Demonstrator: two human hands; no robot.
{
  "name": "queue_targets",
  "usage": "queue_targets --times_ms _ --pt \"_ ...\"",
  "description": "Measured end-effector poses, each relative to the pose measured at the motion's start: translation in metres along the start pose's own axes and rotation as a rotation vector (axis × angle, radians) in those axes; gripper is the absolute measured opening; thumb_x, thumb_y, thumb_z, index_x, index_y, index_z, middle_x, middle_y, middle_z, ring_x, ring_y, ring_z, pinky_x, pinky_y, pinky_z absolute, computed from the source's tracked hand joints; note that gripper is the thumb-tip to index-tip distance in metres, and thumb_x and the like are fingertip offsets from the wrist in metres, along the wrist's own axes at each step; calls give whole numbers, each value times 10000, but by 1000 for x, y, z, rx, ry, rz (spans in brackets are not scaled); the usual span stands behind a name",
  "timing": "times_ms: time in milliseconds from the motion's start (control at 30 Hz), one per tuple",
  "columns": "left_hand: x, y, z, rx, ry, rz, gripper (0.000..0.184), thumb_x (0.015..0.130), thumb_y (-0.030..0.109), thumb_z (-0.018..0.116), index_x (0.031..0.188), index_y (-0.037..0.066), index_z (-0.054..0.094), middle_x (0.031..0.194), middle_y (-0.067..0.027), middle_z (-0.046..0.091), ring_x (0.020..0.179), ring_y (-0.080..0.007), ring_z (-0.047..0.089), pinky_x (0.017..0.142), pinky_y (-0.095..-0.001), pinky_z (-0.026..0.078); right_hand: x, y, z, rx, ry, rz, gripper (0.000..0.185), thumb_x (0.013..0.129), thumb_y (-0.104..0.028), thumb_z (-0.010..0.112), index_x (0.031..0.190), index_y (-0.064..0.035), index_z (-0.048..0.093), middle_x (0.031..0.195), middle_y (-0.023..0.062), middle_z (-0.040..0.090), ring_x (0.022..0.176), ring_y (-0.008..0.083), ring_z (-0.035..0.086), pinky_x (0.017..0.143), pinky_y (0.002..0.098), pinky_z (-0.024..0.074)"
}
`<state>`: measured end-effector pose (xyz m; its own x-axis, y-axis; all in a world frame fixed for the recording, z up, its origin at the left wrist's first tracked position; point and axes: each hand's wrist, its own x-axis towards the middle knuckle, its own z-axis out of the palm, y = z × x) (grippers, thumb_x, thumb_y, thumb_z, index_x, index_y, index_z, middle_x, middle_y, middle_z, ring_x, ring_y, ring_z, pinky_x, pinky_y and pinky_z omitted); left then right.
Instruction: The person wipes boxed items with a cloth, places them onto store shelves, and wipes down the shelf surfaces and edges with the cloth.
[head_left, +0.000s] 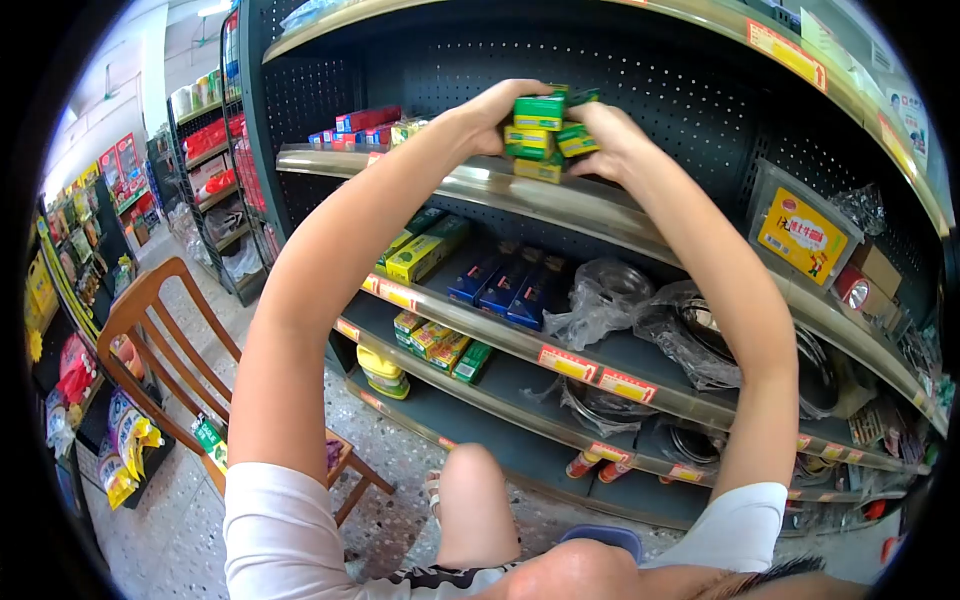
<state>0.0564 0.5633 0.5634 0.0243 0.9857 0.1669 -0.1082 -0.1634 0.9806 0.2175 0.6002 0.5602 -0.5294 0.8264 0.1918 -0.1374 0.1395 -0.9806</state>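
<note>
Both my arms reach up to a dark metal shelf (480, 185). Between my hands is a stack of small green and yellow boxes (536, 128), held above the shelf's front edge. My left hand (497, 110) grips the stack's left side, with its fingers partly behind the boxes. My right hand (607, 140) holds the right side, where one box (576, 140) sits tilted against the others. Red and blue small boxes (366, 125) lie on the same shelf, left of my left hand.
Lower shelves hold yellow-green boxes (428, 250), dark blue boxes (508, 285) and plastic-wrapped metal ware (600, 290). A clear tub with a yellow label (803, 232) stands at the right. A wooden chair (165, 300) is at the left, and a yellow bottle (383, 372) sits low.
</note>
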Motion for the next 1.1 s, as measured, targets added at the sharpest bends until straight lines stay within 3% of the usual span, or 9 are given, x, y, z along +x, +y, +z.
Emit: queue_targets --times_ms 133,200,300,400,533,600,800,1033,1100 --pt "8 -4 44 -24 -44 -41 287 889 326 628 999 61 642 927 -105 672 824 -227 649 854 -459 514 -14 -1 -45 -33 37 23 444 960 -239 468 1326 14 453 1330 249 499 1260 423 464 1035 658 312" --pt "12 -6 60 -66 51 -4 223 865 260 652 946 53 640 880 -105 667 765 -222 637 792 -425 532 -54 -15 -29 -218 242 -30 360 940 -232 498 1199 5 580 1183 178 618 1114 265 575 965 434 399" --pt "25 -9 55 -214 -1 79 206 850 225 658 933 38 634 868 -110 664 760 -236 639 792 -388 535 -36 -16 -37 -260 184 -113 299 935 -214 508 1098 -2 642 1077 136 665 952 219 633 871 364 451" --pt "12 7 43 -268 62 198 231 829 208 682 961 26 625 926 -117 673 817 -238 654 849 -399 538 -16 -21 -21 -251 109 -157 284 944 -196 503 1123 -1 605 1063 140 655 935 238 641 853 397 488" --pt "-2 19 -16 2 201 143 249 818 200 671 1000 39 614 966 -122 668 868 -235 660 886 -402 536 9 -17 24 -79 0 -43 314 961 -182 470 1226 -20 510 1140 179 582 1039 299 599 887 514 496" --pt "-10 17 -38 -100 275 78 215 824 205 651 967 51 607 925 -108 659 839 -235 657 869 -411 542 27 -9 43 -26 -19 93 303 959 -174 457 1222 -26 487 1155 187 563 1050 310 589 888 537 497" --pt "-3 8 -70 -58 327 60 178 857 226 631 929 67 598 853 -84 645 802 -219 643 801 -395 554 44 14 57 -80 -1 110 312 982 -227 474 1186 7 498 1138 192 551 1042 317 581 869 512 508" --pt "19 11 -63 -7 470 118 138 859 140 627 951 41 594 892 -100 641 811 -233 639 785 -419 546 65 30 41 -426 2 86 269 963 -177 486 1124 12 591 1123 167 607 1044 250 593 894 376 476" --pt "20 10 -67 -59 487 174 150 858 131 625 966 33 588 901 -112 636 813 -243 640 777 -437 544 52 20 46 -457 -23 70 387 939 -260 533 1236 -12 553 1165 141 608 1063 257 589 946 368 434"
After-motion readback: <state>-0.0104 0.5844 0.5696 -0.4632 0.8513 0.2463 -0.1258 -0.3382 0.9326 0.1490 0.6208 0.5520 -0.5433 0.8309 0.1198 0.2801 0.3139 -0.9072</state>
